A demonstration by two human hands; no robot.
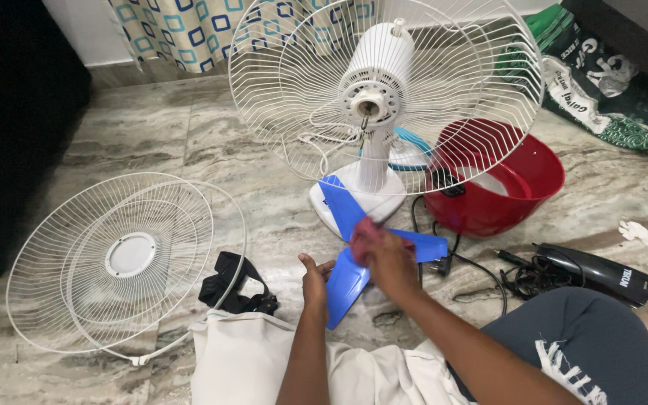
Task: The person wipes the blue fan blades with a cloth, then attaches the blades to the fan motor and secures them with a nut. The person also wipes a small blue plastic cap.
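- My left hand (314, 281) holds the blue fan blade (361, 240) from below, with the fingers closed on the lower wing and the thumb up. The blade is in the air above the marble floor (151, 142), just in front of the base of the white fan (373, 97).
- My right hand (388, 259) presses a dark red cloth (365, 229) on the middle of the blade; the fingers are closed around the cloth.
- I think the blade can turn or slip in my left hand if I press too hard with the cloth, because I grip only one wing.
- The upper wing is very near the fan base. A wide stroke may knock it against the stand, and plastic can crack.
- The open rear grille has thin wires close to my knuckles; a careless move could scratch them.
- The black cable (481, 270) and the plug lie just beside my right arm, so my elbow may pull them and shake the red bowl (523, 187).
- The loose front grille (114, 259) lies well apart, on my left.
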